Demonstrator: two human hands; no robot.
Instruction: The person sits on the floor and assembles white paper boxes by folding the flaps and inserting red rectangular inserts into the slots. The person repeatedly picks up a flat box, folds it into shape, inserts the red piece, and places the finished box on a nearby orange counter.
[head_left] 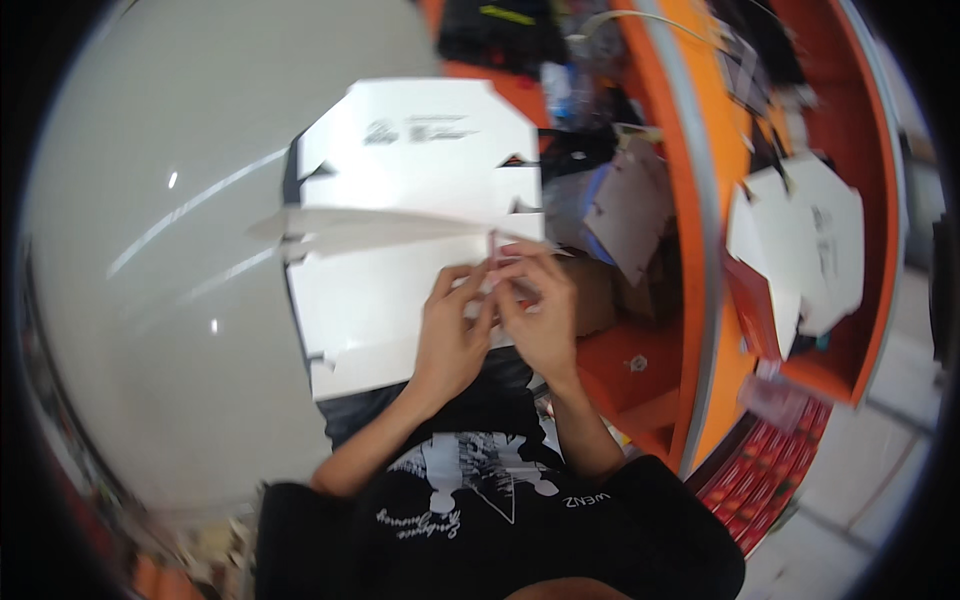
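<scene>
A white card folder (370, 320) with cut corners and dark notches lies unfolded across my lap, a crease running over its middle. Small dark print shows on its far panel. Over the right side of the near panel, my left hand (450, 340) and my right hand (542, 312) meet, fingertips pressed together. Between them a small, thin reddish strip (493, 246) sticks up; blur hides what kind of thing it is. My right fingers pinch it. The left fingers are closed right beside it, and whether they grip it too is hidden.
Orange shelving (705, 300) stands close on my right, with bags and a pale translucent sheet (632, 210) inside. Another white card folder (835, 240) with a red part lies farther right. Red packages (765, 470) are stacked at the lower right. Glossy pale floor (170, 300) spreads to the left.
</scene>
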